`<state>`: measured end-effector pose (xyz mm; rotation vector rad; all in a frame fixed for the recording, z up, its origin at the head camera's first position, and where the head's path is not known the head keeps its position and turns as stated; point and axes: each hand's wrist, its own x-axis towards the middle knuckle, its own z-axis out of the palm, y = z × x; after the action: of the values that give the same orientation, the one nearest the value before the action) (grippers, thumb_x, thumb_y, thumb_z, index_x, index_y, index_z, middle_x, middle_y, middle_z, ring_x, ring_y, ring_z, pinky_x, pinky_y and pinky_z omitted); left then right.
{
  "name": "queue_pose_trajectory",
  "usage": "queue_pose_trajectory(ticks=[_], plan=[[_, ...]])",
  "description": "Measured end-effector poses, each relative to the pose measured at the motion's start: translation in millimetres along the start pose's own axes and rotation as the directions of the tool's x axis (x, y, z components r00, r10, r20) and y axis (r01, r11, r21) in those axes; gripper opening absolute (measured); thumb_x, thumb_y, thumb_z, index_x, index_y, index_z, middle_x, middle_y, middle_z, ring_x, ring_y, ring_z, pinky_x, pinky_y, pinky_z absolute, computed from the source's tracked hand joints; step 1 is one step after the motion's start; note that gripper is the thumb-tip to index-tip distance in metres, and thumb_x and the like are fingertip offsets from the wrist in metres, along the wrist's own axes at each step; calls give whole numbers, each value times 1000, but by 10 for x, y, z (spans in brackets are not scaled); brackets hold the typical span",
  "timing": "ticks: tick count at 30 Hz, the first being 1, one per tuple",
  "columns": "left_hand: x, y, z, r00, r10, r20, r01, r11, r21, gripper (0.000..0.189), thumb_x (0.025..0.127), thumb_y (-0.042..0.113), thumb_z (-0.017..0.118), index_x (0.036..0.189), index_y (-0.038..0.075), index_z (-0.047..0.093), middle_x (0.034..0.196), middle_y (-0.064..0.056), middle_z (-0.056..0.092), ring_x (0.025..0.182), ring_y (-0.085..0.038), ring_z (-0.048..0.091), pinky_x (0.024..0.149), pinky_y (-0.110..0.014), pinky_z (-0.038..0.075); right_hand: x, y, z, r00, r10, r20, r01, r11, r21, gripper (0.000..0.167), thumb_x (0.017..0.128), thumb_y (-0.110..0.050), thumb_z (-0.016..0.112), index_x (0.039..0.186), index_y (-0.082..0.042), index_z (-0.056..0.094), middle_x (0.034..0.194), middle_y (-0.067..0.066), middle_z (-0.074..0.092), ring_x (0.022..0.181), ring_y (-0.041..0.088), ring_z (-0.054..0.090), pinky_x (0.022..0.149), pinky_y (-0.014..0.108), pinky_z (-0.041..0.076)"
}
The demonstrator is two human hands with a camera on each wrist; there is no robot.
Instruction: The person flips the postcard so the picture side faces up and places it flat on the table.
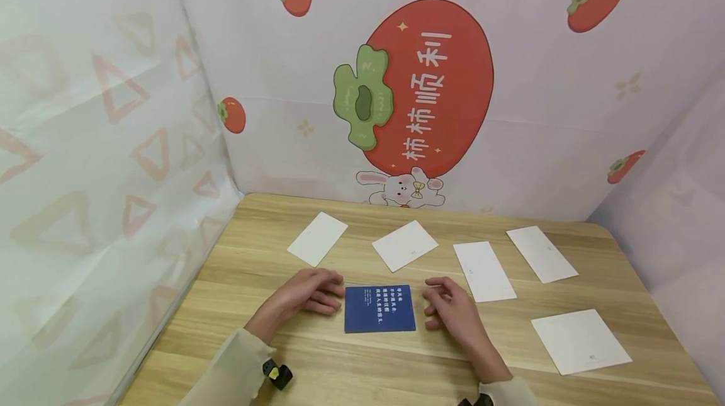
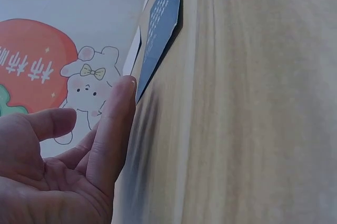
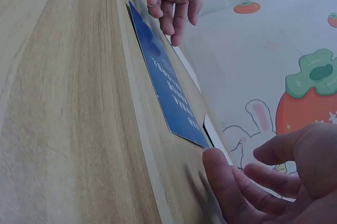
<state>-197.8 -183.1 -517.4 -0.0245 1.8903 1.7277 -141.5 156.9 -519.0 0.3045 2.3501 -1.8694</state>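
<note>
A blue card (image 1: 380, 309) with white writing lies flat on the wooden table between the two hands. My left hand (image 1: 311, 296) is at the card's left edge, its fingers loosely bent and holding nothing. On the other side, my right hand (image 1: 450, 308) hovers just off the card's right edge, fingers relaxed and the palm facing inward. In the left wrist view the fingertips of the left hand (image 2: 89, 155) come close to a corner of the blue card (image 2: 160, 29). The right wrist view shows the right hand (image 3: 263, 182) with its thumb apart from the fingers.
Several white cards lie around the blue one: one at the back left (image 1: 318, 239), one at the back middle (image 1: 404, 245), the others to the right, such as the white card (image 1: 581, 341) near the right edge. A printed cloth wall (image 1: 272, 160) rises behind the table (image 1: 317, 368).
</note>
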Motion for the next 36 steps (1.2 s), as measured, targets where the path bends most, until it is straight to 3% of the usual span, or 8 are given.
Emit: queue_pose_trajectory(ticks=[13,21,28,36], plan=[[226,63,69,1000,-1,-13,1,1000,-4,50,114,35,57,143,-6,62,119,-17,78,92,-24,83,83,-37,71,194,15,-123,996,-82,21,82,996,-44,32,107,-5,66,138,2,64,124,23,68,83,19,73,65,32,70],[416,166,124,1000,-7,-24,6,1000,-16,52,112,33,58,148,-5,59,119,-17,80,95,-26,83,84,-36,71,386,-34,-278,995,-101,25,103,989,-103,41,106,-6,68,145,1,60,143,24,63,92,21,75,70,30,70],[550,260,161,999,-26,-28,26,1000,-8,58,111,34,60,154,-4,54,120,-17,81,99,-29,83,84,-38,71,557,-96,-363,992,-121,26,124,979,-160,50,104,-8,71,151,-1,54,142,25,65,83,21,76,66,29,69],[689,351,180,998,-46,-33,45,999,-25,59,113,32,57,160,-2,48,118,-17,81,94,-26,83,83,-38,71,717,-130,-407,987,-151,54,158,970,-187,55,107,-10,70,156,-1,48,159,24,52,81,20,78,66,30,68]])
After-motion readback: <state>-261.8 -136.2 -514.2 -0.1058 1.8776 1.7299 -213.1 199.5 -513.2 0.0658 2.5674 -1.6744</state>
